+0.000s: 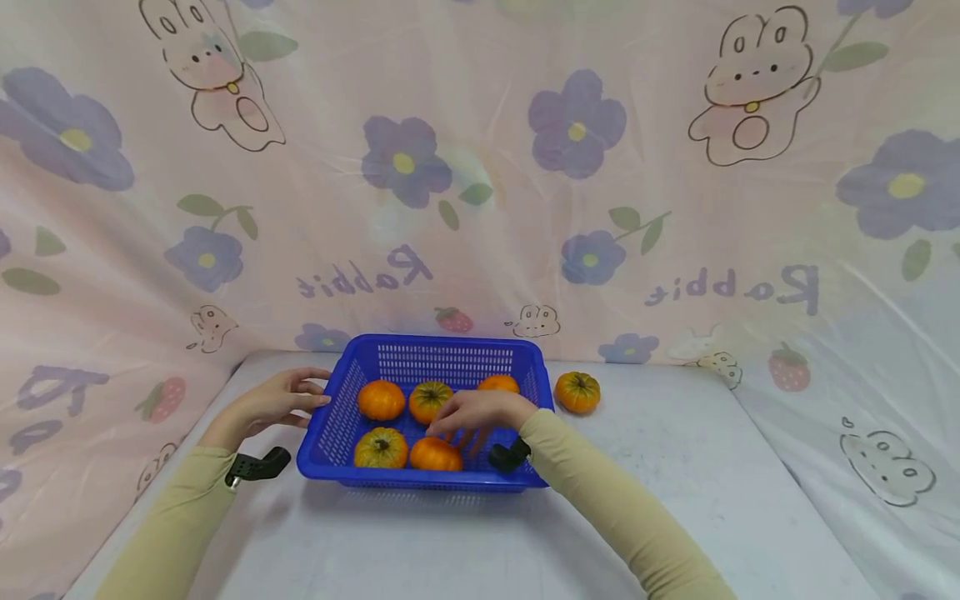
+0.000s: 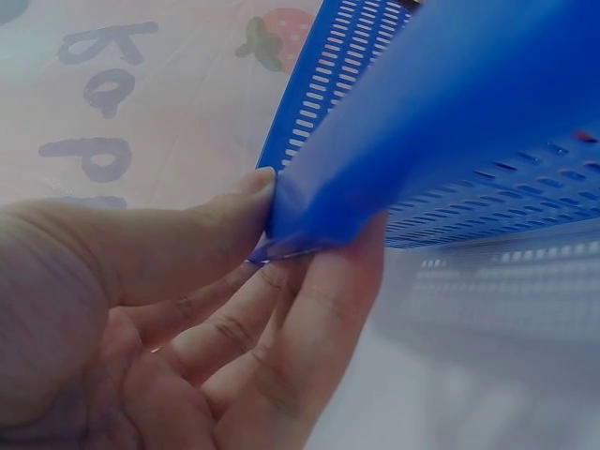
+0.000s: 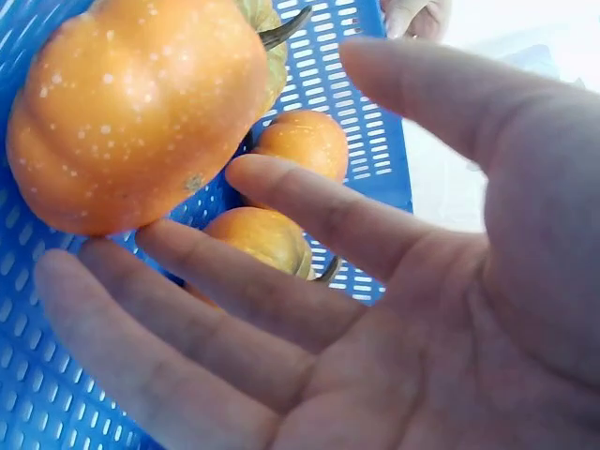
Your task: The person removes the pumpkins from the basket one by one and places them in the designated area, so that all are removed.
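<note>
Both hands are at the blue basket, which stands on the white tabletop near its far edge, about midway between the side edges. The left hand holds the basket's left rim; the left wrist view shows what the head view cannot, the thumb on top of the rim and the fingers curled beneath it, pinching the plastic edge. The right hand hovers inside the basket over its near right part, fingers spread and relaxed, holding nothing. From the right wrist view the open palm faces a large orange pumpkin just off the fingertips, though whether they touch it cannot be told; two more pumpkins lie beyond it on the slotted floor. The head view counts five small pumpkins in the basket: two along the near wall, with the front pumpkin just under the right hand, and three along the far side. A sixth pumpkin sits on the tabletop just beside the basket's right wall, outside it. A flowered rabbit-print sheet hangs behind the tabletop.
</note>
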